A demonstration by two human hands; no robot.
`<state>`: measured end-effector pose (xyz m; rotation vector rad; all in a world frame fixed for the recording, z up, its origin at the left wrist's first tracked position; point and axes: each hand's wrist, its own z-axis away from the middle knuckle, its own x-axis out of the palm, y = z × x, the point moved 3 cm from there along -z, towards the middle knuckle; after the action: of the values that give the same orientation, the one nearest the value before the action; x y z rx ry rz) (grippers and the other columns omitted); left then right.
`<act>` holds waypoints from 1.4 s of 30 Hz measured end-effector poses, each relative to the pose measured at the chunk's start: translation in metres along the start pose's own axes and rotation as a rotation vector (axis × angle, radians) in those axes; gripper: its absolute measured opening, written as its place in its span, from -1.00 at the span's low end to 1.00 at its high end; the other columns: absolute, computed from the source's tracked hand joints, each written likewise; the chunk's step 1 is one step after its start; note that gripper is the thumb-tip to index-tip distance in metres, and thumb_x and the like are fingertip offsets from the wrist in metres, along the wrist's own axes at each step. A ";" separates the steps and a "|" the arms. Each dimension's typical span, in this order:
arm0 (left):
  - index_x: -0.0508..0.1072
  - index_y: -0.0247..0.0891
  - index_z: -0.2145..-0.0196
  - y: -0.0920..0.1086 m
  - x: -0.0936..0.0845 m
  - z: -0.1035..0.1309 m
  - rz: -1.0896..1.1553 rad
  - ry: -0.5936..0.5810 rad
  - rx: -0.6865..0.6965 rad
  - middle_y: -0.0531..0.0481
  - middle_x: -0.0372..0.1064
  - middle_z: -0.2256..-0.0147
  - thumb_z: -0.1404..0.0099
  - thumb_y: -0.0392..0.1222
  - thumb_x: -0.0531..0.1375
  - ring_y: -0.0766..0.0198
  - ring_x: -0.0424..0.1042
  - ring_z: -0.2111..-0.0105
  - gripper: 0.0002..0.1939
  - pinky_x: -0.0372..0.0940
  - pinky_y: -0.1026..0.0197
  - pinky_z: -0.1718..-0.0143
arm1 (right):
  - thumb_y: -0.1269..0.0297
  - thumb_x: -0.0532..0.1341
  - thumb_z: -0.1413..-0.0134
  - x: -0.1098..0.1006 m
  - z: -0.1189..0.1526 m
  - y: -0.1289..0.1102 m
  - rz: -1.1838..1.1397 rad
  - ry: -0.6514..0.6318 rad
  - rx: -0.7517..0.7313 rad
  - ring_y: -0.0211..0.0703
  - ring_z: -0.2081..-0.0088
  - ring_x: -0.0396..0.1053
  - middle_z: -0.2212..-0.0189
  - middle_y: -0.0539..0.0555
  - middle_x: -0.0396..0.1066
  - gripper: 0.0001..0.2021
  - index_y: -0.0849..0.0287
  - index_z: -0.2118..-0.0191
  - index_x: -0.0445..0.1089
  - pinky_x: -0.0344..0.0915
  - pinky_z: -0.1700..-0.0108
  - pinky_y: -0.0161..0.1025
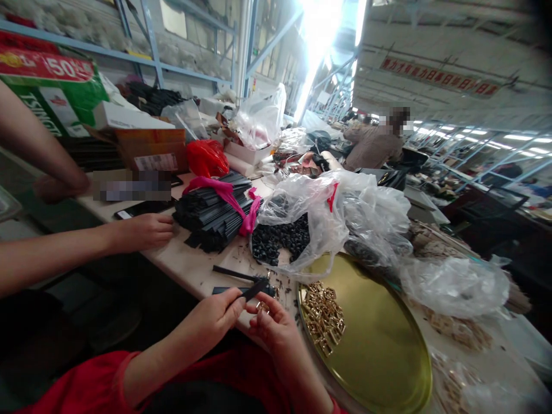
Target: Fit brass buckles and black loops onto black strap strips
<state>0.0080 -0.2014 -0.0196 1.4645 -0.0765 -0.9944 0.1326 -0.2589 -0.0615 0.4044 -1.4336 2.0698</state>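
Near the table's front edge, my left hand is closed on a black strap, its end pointing up and right. Close beside it, my right hand pinches a small gold buckle by the strap. Other black straps lie on the table just beyond my hands. A heap of gold buckles fills the left part of a round gold tray to the right. Past the straps, an open clear plastic bag holds small black pieces.
A bundle of black strips with a pink tie lies behind. Another person's hand rests on the table at left, near a phone. Cardboard box, red bag and plastic bags stand around. A person is farther back.
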 end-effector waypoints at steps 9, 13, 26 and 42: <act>0.31 -0.29 0.44 -0.024 0.015 0.022 0.159 -0.114 -0.115 0.15 0.13 0.61 -0.26 -0.03 -0.04 0.38 0.10 0.60 -0.70 0.02 0.36 0.59 | 0.28 0.38 0.27 -0.004 0.003 -0.005 -0.132 0.229 -0.036 -0.43 0.56 0.24 0.42 -0.03 0.41 -0.55 0.17 0.13 0.38 0.19 0.53 -0.47; 0.30 -0.30 0.35 -0.024 0.017 0.016 0.310 -0.066 -0.083 0.18 0.10 0.62 -0.25 0.02 -0.03 0.42 0.07 0.64 -0.68 0.00 0.39 0.64 | 0.21 0.36 0.21 0.000 0.006 0.004 -0.018 0.149 -0.064 -0.32 0.46 0.33 0.32 0.03 0.43 -0.51 0.15 0.07 0.35 0.31 0.38 -0.34; 0.40 -0.36 0.33 -0.013 0.021 0.010 0.507 -0.008 -0.052 0.08 0.31 0.54 -0.15 0.05 0.13 0.37 0.25 0.56 -0.64 0.18 0.35 0.51 | 0.44 0.03 -0.10 0.015 0.018 -0.009 0.866 -0.096 -0.593 -0.15 0.18 0.31 0.22 0.08 0.36 -0.65 0.04 0.02 0.32 0.24 0.14 -0.25; 0.37 -0.35 0.25 -0.014 0.015 0.013 0.482 -0.006 -0.081 0.05 0.34 0.43 -0.15 -0.09 0.13 0.32 0.28 0.45 -0.72 0.20 0.32 0.41 | 0.25 0.25 0.06 0.014 0.017 0.011 0.402 -0.109 -0.254 -0.24 0.41 0.31 0.44 -0.03 0.38 -0.57 0.07 0.00 0.27 0.25 0.34 -0.31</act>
<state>0.0022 -0.2174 -0.0369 1.2853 -0.3718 -0.6007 0.1136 -0.2737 -0.0551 0.1329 -1.9462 2.1521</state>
